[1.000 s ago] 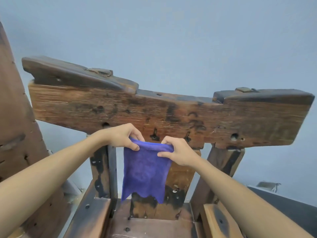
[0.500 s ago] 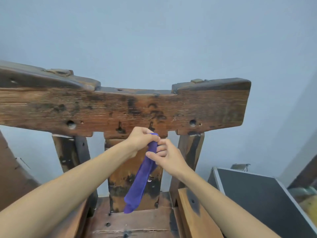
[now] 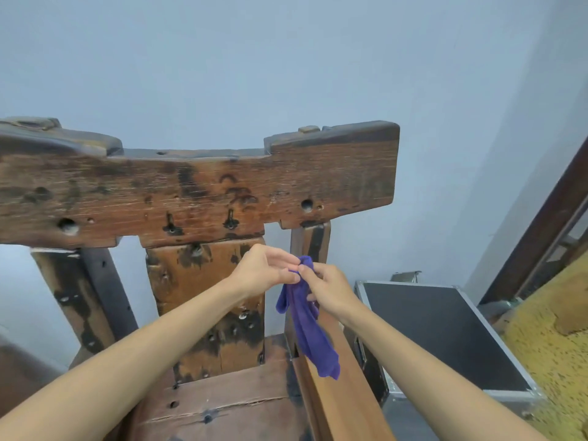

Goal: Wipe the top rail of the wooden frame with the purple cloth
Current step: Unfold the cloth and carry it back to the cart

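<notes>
Cloth (image 3: 307, 323): purple, soft, bunched into a long narrow strip; it hangs down from both hands in front of the frame's right post, its loose end dangling above the right side rail, well below the top rail.
Left hand (image 3: 264, 270): fingers curled, thumb and fingertips pinching the cloth's upper end.
Right hand (image 3: 329, 292): closed on the cloth just beside the left hand, fingers gripping the bunched top.
Top rail (image 3: 197, 189): broad, dark, weathered wood with holes, stains and scratches; raised dark blocks at both ends, a lower dip in the middle; nothing touches it.
Frame (image 3: 203, 291): wide centre slat and posts under the rail, worn and blackened in patches.
Case (image 3: 445, 332): black with metal edging, right of the frame.
</notes>
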Tool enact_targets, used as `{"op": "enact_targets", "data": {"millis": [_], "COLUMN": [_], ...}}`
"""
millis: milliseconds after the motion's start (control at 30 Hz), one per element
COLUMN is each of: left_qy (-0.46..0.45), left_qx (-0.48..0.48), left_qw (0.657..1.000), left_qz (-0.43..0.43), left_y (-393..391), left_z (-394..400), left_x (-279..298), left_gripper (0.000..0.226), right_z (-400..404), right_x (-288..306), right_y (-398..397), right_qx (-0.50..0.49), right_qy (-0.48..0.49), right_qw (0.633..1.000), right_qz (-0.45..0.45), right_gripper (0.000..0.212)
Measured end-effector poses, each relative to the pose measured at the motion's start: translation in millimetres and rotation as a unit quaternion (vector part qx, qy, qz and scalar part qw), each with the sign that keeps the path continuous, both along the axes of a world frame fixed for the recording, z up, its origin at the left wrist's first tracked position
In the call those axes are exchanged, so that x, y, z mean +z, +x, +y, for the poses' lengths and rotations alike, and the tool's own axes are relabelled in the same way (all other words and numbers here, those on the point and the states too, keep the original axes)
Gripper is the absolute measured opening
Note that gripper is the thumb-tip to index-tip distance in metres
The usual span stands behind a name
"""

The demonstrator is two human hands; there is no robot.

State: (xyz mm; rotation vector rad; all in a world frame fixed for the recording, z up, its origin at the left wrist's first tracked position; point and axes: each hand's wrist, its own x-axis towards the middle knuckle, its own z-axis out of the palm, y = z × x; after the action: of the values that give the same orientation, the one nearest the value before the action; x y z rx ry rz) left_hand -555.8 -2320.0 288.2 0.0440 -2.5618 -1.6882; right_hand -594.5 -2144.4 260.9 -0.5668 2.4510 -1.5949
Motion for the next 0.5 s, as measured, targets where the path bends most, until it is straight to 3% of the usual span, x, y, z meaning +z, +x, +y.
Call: {"op": "enact_targets", "data": {"millis": [233, 500], "left_qy": [-0.116, -0.223], "left_qx": [0.031, 0.031], "left_qw": [0.991, 0.971], "left_qz": [0.059, 0.080], "left_y": [-6, -20], "left_z": [10, -47], "left_x": [12, 52], "left_gripper": [0.021, 0.019], "right_z": [23, 66], "right_x": [17, 51], "right_y": [-6, -19], "right_qx": [-0.049, -0.125], "right_qy": [0.016, -0.004], "right_qw": [0.998, 0.989], "right_qz": [0.026, 0.074], "right_gripper": [0.025, 0.030]}}
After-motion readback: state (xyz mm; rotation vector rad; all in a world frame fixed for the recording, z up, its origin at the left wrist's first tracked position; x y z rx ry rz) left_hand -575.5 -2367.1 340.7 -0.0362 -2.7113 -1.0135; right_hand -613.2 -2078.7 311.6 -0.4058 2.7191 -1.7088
